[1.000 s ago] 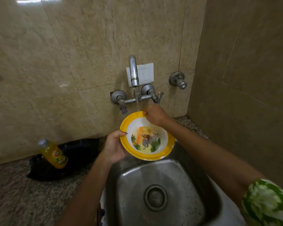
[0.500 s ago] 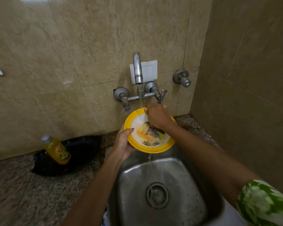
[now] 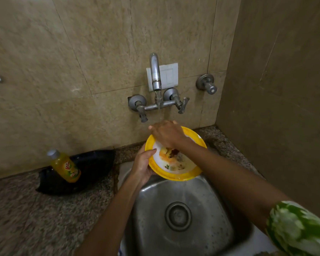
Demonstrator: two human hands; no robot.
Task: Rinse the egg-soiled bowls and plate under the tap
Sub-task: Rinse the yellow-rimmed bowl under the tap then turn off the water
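A yellow-rimmed bowl (image 3: 175,175) with a white, picture-printed inside is held tilted over the back of the steel sink (image 3: 207,235). My left hand (image 3: 143,166) grips its left rim, thumb inside the bowl. My right hand (image 3: 166,133) lies palm down across the bowl's far side, fingers pressed into the inside. A thin stream of water falls from the wall tap (image 3: 155,74) onto my right hand. Water with pale bits pools in the bowl's low side.
A bottle of yellow dish liquid (image 3: 66,166) leans on a black tray (image 3: 92,169) on the speckled stone counter (image 3: 44,218), left of the sink. A separate valve knob (image 3: 207,85) sticks out of the wall on the right. The side wall stands close on the right.
My right hand has slid from the bowl's far rim further across its inside. The bowl has tipped a little towards me. The camera has moved closer and lower.
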